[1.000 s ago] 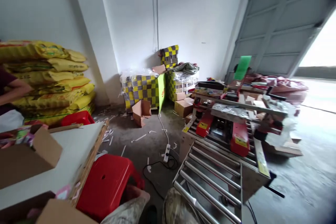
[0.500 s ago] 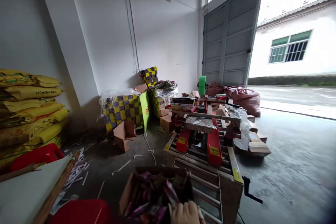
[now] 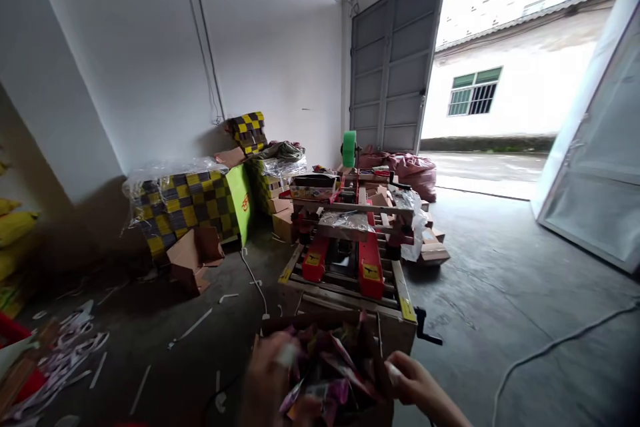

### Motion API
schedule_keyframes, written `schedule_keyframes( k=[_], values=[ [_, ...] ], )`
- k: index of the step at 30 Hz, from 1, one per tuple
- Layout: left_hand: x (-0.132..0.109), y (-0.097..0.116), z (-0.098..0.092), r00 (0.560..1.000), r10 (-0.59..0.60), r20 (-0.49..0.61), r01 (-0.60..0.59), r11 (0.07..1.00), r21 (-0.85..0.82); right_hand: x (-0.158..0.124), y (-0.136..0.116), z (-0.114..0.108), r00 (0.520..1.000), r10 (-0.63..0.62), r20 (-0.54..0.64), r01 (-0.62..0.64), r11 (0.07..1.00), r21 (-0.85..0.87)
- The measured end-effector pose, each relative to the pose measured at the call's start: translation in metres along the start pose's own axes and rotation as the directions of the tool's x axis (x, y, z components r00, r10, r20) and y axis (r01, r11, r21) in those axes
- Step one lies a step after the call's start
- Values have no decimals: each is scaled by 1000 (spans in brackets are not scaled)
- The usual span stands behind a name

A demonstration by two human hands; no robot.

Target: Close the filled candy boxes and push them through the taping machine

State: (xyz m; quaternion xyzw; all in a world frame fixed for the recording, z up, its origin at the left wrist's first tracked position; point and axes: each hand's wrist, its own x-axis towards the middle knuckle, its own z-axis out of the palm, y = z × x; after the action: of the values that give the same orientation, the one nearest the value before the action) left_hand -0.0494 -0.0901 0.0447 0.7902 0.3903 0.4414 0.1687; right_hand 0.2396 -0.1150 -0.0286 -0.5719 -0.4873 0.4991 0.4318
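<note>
An open cardboard box stands at the bottom centre, full of pink and purple packets. My left hand is at the box's left side, smeared by motion, a pale wrap on one finger; whether it holds a packet cannot be made out. At the right side of the box, my right hand has its fingers curled at the wall, also with something pale at a fingertip. Just beyond the box is the roller conveyor of a taping machine with red plates and a green tape roll.
A black crank juts out at the machine's right. Checkered stacks and an open brown carton stand at left. White straps litter the floor; a cable lies at right.
The view has turned right. My left hand has come into view at the box's left side. The box sits nearer the machine's front end, and my right hand is now at its right wall.
</note>
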Motion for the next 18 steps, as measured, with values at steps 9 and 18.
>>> schedule_keyframes(
  k=[9,18],
  values=[
    [5,-112,61,718,-255,647,290,956,56,22,-60,24,931,-60,361,171,944,-283],
    [49,-91,6,418,73,905,607,719,-339,55,-84,16,636,168,753,65,961,-269]
  ],
)
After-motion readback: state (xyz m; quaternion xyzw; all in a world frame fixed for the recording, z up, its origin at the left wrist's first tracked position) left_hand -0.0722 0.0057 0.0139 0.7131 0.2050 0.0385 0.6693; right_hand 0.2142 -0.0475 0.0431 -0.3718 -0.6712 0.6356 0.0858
